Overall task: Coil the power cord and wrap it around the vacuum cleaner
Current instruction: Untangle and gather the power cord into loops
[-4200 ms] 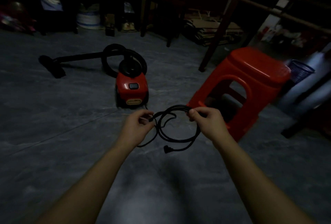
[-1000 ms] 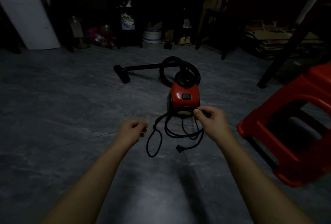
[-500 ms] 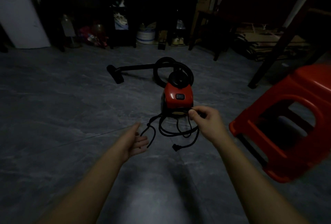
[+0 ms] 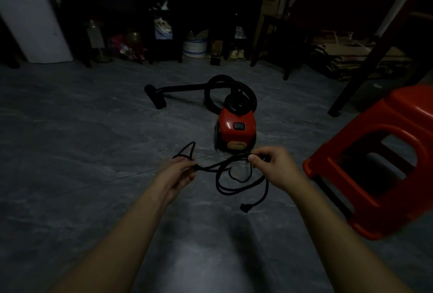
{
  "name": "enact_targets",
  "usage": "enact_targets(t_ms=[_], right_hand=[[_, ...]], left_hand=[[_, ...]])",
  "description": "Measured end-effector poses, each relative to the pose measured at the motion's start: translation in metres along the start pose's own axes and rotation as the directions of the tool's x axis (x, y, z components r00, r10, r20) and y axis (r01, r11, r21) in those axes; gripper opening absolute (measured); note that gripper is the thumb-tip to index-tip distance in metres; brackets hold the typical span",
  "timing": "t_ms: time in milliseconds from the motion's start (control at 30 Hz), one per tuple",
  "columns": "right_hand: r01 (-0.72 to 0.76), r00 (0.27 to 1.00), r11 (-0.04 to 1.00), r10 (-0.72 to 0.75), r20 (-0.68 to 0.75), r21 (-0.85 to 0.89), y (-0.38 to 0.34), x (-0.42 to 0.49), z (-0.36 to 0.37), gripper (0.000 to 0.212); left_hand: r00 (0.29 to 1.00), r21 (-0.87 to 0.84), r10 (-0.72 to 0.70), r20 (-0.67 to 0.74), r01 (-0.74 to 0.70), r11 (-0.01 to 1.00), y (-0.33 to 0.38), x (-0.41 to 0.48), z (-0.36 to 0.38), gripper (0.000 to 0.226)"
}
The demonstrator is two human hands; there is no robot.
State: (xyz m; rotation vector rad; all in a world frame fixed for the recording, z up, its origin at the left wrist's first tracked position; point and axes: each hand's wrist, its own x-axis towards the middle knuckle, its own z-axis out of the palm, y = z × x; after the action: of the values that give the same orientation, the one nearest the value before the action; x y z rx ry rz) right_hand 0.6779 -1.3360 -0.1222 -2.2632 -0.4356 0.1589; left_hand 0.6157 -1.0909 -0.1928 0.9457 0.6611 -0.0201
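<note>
While the cord point(image 4: 234, 189) is only part coiled, it is held up near the vacuum cleaner point(image 4: 236, 133).
Grey floor point(image 4: 82, 152), red stool point(image 4: 398, 128) at right; the vacuum cleaner stands untouched; loose loops hang between the hands; the left hand point(image 4: 175, 175) curls its fingers round a spare loop, the right hand point(image 4: 274, 166) pinches the coil's top; the plug point(image 4: 244, 208) dangles below; next, that loop should join the coil.

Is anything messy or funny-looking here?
The black power cord looks messy: its loops hang uneven between the left hand and right hand, one loop pokes up, and the plug dangles loose. It is not around the red vacuum cleaner yet.
</note>
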Motion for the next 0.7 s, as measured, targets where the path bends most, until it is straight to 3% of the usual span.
enact_targets(t_ms=[133, 267, 367, 467, 567, 700], right_hand=[[-0.043, 0.999, 0.999, 0.042, -0.010, -0.031, 0.004, 0.003, 0.001, 0.013], [-0.051, 0.998, 0.993, 0.048, -0.032, -0.111, 0.008, 0.005, 0.004, 0.011], [-0.067, 0.996, 0.990, 0.060, -0.060, -0.124, 0.009, 0.007, 0.004, 0.012], [-0.029, 1.000, 0.989, 0.028, -0.005, -0.144, 0.004, 0.006, 0.009, 0.010], [-0.011, 0.996, 0.979, 0.029, 0.084, -0.203, 0.002, 0.004, 0.021, 0.012], [-0.024, 0.995, 0.975, 0.044, 0.086, -0.223, 0.008, 0.005, 0.024, 0.013]], left_hand=[[0.996, 0.061, 0.046, 0.070, -0.050, 0.997, 0.002, -0.009, 0.006, 0.019], [0.985, 0.279, 0.121, 0.122, -0.151, 0.948, 0.005, -0.011, 0.003, 0.073], [0.976, 0.389, 0.150, 0.157, -0.201, 0.899, 0.005, -0.015, 0.003, 0.090], [0.963, 0.346, 0.155, 0.222, -0.226, 0.911, 0.000, -0.021, 0.012, 0.078], [0.970, 0.367, 0.160, 0.182, -0.218, 0.904, -0.005, -0.020, 0.019, 0.060], [0.987, 0.570, 0.129, 0.094, -0.159, 0.806, -0.014, -0.014, 0.013, 0.026]])
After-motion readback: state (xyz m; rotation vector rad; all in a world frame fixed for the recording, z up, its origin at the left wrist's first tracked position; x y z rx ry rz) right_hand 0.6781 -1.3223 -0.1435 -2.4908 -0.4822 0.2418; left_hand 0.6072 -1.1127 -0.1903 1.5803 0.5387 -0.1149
